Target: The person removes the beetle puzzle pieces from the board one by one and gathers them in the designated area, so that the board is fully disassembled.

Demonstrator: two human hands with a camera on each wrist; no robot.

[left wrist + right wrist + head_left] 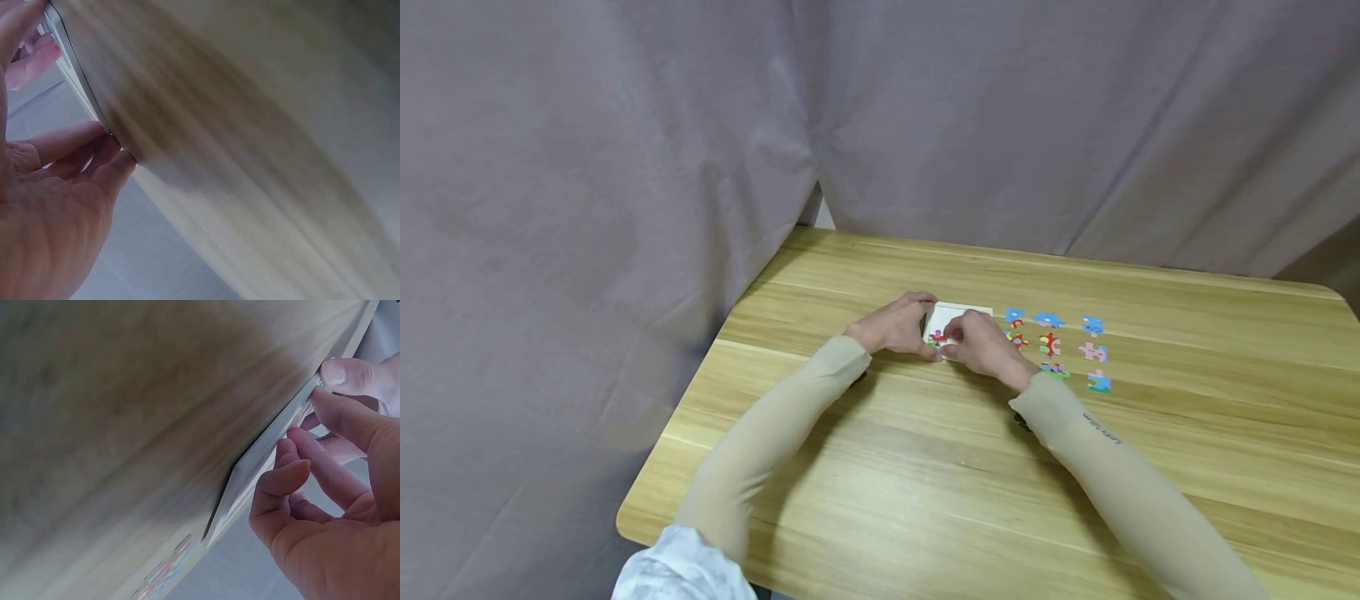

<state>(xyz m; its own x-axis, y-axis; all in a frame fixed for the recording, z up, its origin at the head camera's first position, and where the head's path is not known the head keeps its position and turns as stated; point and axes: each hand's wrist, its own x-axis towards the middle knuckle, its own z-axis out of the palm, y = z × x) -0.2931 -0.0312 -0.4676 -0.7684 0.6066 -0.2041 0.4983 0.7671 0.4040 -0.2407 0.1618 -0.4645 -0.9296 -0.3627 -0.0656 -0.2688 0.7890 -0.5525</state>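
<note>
A shallow white puzzle tray (958, 313) lies on the wooden table. My left hand (897, 323) spans its left side, thumb at the near corner and fingers at the far one, gripping it. In the tray's near left corner sits a red and green jigsaw piece (937, 338). Over the tray, my right hand (988, 346) has its thumb and forefinger at that piece. From the right wrist view, the right thumb (344, 412) reaches the tray's edge close to the left thumb (347, 375), and the other fingers bend. The right hand partly covers the tray.
Several loose jigsaw pieces, among them a blue one (1048, 320), a pink one (1093, 352) and a blue-green one (1099, 382), lie in rows right of the tray on the table (925, 467). Grey curtains (970, 125) hang behind and to the left.
</note>
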